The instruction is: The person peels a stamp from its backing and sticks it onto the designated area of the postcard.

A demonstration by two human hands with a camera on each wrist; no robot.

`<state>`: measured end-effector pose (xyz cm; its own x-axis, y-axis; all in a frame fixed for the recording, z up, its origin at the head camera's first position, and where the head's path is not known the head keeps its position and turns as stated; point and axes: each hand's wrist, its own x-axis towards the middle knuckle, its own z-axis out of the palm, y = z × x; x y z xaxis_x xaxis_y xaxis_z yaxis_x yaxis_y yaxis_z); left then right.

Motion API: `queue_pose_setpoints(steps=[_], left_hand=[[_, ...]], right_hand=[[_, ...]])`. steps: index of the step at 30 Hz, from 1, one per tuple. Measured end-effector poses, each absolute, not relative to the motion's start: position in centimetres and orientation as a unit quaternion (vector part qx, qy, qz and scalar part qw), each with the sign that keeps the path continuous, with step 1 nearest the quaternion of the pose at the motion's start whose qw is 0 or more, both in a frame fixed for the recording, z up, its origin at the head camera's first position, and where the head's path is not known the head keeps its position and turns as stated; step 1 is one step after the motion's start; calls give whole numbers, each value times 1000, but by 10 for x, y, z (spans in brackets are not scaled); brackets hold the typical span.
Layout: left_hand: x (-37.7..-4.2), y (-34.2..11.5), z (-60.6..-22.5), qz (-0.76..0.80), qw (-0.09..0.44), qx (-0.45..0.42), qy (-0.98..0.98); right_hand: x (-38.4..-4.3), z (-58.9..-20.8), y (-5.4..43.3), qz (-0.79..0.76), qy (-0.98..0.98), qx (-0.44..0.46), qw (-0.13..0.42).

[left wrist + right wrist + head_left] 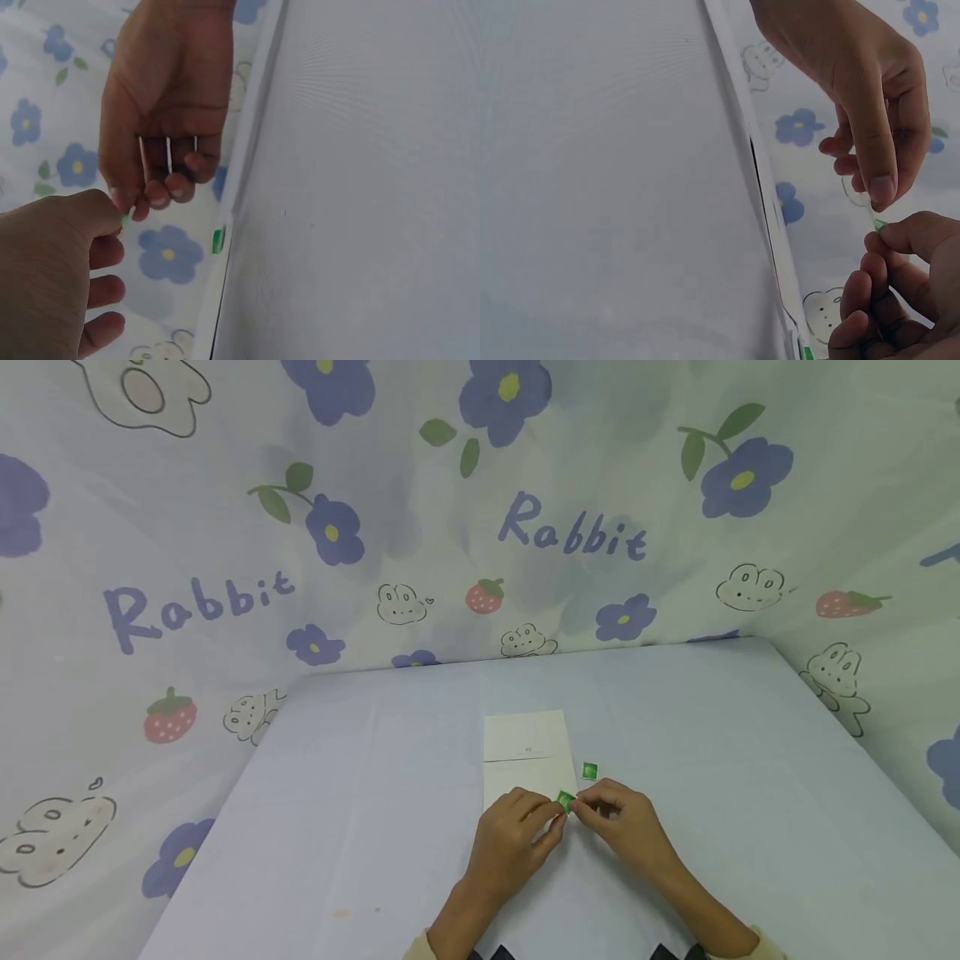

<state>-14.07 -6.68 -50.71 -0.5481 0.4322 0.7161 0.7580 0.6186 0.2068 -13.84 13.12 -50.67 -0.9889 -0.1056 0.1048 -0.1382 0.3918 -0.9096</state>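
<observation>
Between both hands, above the lower edge of a white folded sheet (525,739), is a small green square piece (566,799) with a thin, pale edge. My left hand (512,839) pinches it from the left between thumb and forefinger. From the right, my right hand (628,825) pinches the same piece by its other side, and its remaining fingers curl in loosely. Both wrist views catch the piece nearly edge-on, a green sliver (880,224) at the meeting fingertips. A second green square (590,771) lies on the table just right of the sheet.
A white cloth covers the table (360,827). Behind and beside it hangs a curtain (420,527) printed with flowers, rabbits and strawberries. Two small yellowish stains (342,912) mark the cloth at the front left.
</observation>
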Motion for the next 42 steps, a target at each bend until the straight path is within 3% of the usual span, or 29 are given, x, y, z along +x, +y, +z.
queue_pose_setpoints(steps=[5, 14, 35, 42], left_hand=[[-143, -68, -513, -313, 299, -325, -841], [-152, -79, -519, -423, 257, -251, -832], [-193, -122, -527, -478, 219, -126, -841], [-205, -130, -534, -496, 235, -119, -828]], right_hand=[[-146, -517, 136, 547, -828, 102, 67], [-161, -534, 147, 552, -820, 112, 104], [-174, -537, 155, 530, -839, 90, 87], [-177, -538, 156, 525, -842, 90, 87]])
